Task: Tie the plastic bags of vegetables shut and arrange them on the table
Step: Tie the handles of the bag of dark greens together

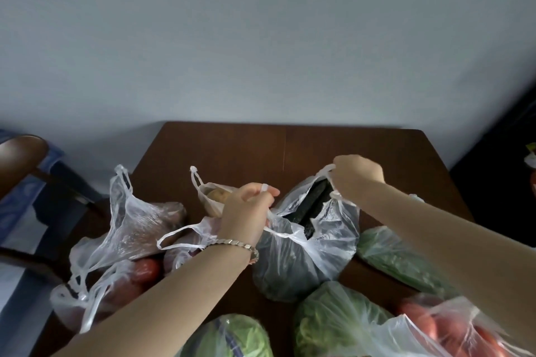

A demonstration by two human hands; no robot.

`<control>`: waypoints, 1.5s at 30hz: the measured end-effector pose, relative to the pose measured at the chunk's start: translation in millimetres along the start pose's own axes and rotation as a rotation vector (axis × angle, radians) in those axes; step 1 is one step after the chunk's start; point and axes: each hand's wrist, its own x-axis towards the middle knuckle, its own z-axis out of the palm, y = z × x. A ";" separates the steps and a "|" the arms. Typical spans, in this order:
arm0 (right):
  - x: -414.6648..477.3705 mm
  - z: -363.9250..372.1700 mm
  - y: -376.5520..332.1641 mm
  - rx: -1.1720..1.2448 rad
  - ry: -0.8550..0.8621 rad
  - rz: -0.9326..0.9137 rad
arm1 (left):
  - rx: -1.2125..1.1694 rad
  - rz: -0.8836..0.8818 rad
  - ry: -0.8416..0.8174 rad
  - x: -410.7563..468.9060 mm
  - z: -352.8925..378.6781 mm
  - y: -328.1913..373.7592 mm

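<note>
A clear bag of dark green cucumbers [304, 252] stands in the middle of the frame on the dark brown table [348, 142]. Its top is open. The left hand [246, 211] is clenched round one handle and the right hand [358, 175] pinches the other, so both handles are held up. A silver bracelet [232, 242] sits on the left wrist.

The left hand hides part of a small potato bag [213, 197] just behind it. At the left lie a bag of brown things [139, 226] and a bag of red things [121, 287]. Three bags hold greens: a green bag at the right [400, 258], a cabbage bag [333, 322] and a bottom green bag [232, 336]. An orange-red bag [452, 327] lies at the lower right. That makes at least eight bags. One chair [23, 159] stands at the left edge.
</note>
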 end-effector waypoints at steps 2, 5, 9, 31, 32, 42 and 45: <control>-4.1 -22.2 6.6 0.082 0.006 -0.003 | -0.005 0.064 0.011 -0.1 -0.3 0.7; -13.2 -57.1 14.8 0.686 -0.035 -0.081 | -0.083 0.144 0.010 -2.3 4.4 0.9; -28.9 -53.7 17.0 1.093 -0.162 -0.288 | -0.132 0.226 0.014 -1.9 19.1 -10.6; -50.3 42.1 12.9 1.608 -0.481 -0.164 | -0.391 -0.277 -0.248 29.7 57.7 -30.8; -52.0 42.4 14.0 1.579 -0.445 -0.171 | -0.355 -0.260 -0.208 28.9 60.1 -31.0; -30.3 60.0 5.5 1.117 0.060 0.125 | 0.263 0.377 -0.319 26.0 66.4 -57.9; -28.6 61.8 -1.1 0.875 -0.016 -0.013 | 0.248 0.373 -0.233 26.2 62.8 -59.9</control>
